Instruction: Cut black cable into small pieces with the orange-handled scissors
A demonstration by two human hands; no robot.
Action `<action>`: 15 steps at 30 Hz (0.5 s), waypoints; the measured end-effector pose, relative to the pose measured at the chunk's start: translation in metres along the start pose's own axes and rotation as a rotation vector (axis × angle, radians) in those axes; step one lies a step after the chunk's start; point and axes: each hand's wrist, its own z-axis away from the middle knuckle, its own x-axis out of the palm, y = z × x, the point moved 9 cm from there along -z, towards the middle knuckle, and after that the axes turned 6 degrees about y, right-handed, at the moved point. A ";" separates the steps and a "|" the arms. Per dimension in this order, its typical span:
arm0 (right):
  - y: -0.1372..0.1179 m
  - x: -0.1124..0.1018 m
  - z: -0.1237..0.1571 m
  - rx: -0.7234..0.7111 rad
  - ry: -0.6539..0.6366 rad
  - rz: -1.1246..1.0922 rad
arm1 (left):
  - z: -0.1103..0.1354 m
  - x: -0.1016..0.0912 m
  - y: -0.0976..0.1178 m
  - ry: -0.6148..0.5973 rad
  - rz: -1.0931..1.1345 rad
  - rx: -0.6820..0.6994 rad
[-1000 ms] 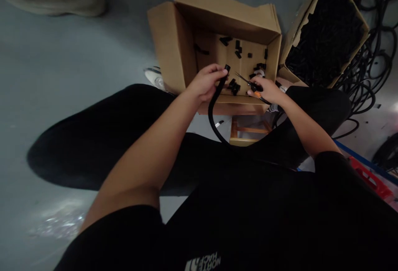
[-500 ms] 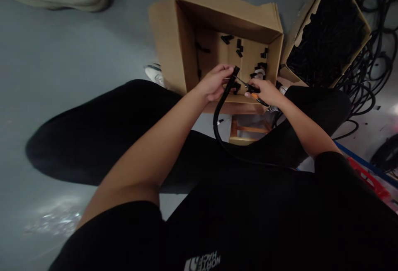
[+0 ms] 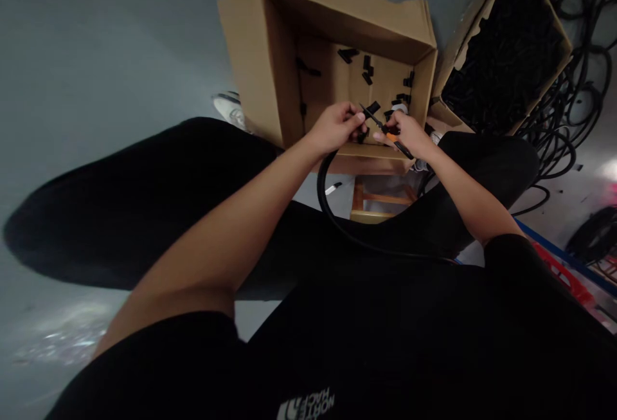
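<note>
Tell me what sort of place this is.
Probably a workshop or small production area: loops of black hose lie on the floor, a cardboard box beside them is heaped with small black pieces, and the right hand holds what look like scissors.

The left hand (image 3: 340, 127) concealed part of the hose (image 3: 322, 190) at the near edge of the box (image 3: 351, 9). The picture's top edge cropped the coils (image 3: 584, 63).

The left hand (image 3: 339, 127) holds a black hose (image 3: 321, 187), the right hand (image 3: 409, 134) scissors (image 3: 392, 137).
</note>
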 end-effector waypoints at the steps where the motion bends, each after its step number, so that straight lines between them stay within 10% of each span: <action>1: 0.002 -0.001 0.001 0.026 0.006 -0.014 | -0.001 -0.002 0.001 -0.012 0.006 -0.006; 15: -0.004 -0.002 0.015 0.045 -0.048 -0.060 | 0.015 -0.009 -0.002 -0.259 0.141 -0.306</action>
